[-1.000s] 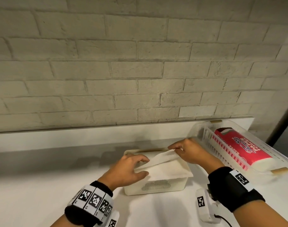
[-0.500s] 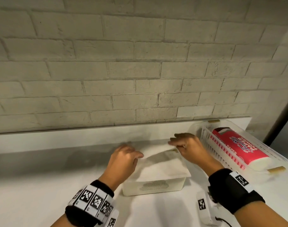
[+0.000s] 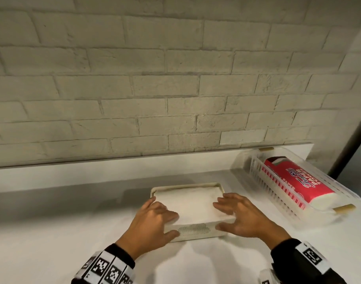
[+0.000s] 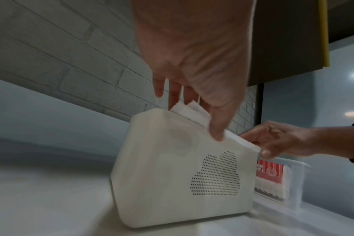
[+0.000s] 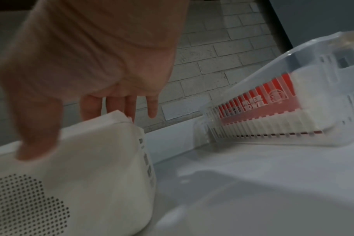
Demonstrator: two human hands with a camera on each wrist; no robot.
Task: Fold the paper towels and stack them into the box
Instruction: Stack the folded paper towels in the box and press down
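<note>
While the folded paper towel (image 3: 187, 203) lies flat on top of the stack in the box (image 3: 196, 235), both my hands rest at the near rim.

My left hand (image 3: 153, 224) sits at the box's 7 o'clock corner, fingers straight and slightly spread, fingertips (image 4: 217, 134) touching the towel edge. My right hand (image 3: 243, 216) sits at 4 o'clock, fingers straight and apart, thumb on the front wall. At 2 o'clock, well apart, a slatted basket (image 3: 263, 185) holds a red paper towel pack (image 3: 294, 181).
</note>
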